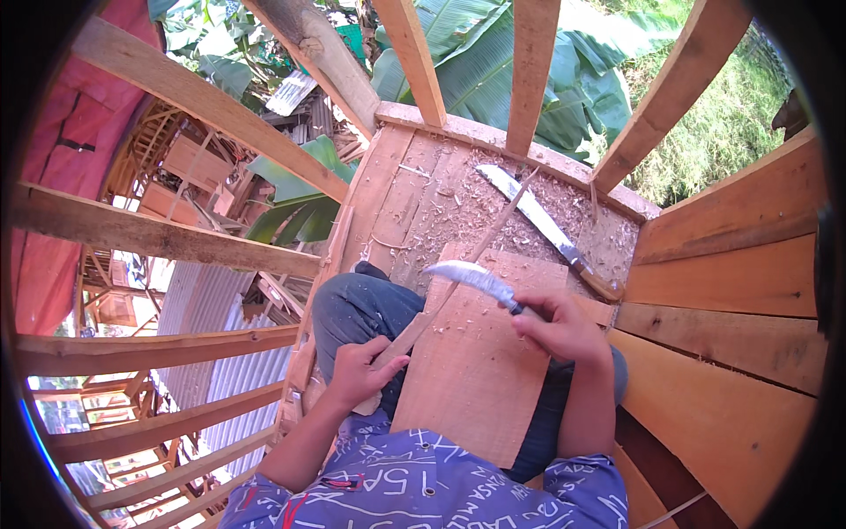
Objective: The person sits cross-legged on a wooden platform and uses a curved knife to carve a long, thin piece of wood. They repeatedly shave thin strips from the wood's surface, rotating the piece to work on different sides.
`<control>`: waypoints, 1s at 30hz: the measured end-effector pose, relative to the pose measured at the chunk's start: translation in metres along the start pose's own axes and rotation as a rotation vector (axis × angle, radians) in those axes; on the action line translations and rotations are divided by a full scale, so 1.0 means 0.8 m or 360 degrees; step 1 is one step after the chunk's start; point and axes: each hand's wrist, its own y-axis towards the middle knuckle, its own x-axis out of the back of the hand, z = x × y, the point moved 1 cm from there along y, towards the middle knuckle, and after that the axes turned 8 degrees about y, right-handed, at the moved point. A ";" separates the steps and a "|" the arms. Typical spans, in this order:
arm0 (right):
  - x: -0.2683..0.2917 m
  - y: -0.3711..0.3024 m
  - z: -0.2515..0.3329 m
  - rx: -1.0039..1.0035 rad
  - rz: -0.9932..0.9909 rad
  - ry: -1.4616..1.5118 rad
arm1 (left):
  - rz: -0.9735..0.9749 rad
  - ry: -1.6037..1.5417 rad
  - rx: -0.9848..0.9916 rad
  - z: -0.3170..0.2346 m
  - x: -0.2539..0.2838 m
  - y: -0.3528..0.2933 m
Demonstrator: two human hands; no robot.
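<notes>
Stick [490,233] is held by your left fingers [372,349]; your right fingers [539,328] hold the knife [476,279] near the far edge of the board [480,379].

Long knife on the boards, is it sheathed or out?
Out. The long knife lies with its pale blade bare on either side of where the stick crosses it in view; no sheath covers it.

A person [361,313] in a blue printed shirt [397,463], seated beside wooden slats [176,236], holds a long brown wooden strip [414,333] in the left hand [359,372] and a curved, silver-bladed knife [480,281] in the right hand [562,326], a flat rectangular wooden board [476,375] across the lap. Beyond, a long silver-bladed machete [548,225] lies on the shaving-strewn plank floor [397,201].
</notes>
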 end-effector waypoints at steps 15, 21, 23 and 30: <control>0.022 0.014 0.005 0.0320 -0.0435 0.0347 | -0.0020 0.0102 0.0021 0.001 -0.003 0.002; -0.015 0.017 -0.011 -0.0019 -0.0096 0.0053 | -0.0040 0.0029 -0.0006 -0.001 -0.004 0.002; -0.007 0.015 -0.010 -0.0006 -0.0104 0.0148 | -0.0040 0.0126 -0.0047 -0.001 -0.001 0.002; -0.015 0.016 -0.011 0.0005 -0.0110 -0.0003 | -0.0068 0.0145 -0.0088 -0.004 -0.002 0.005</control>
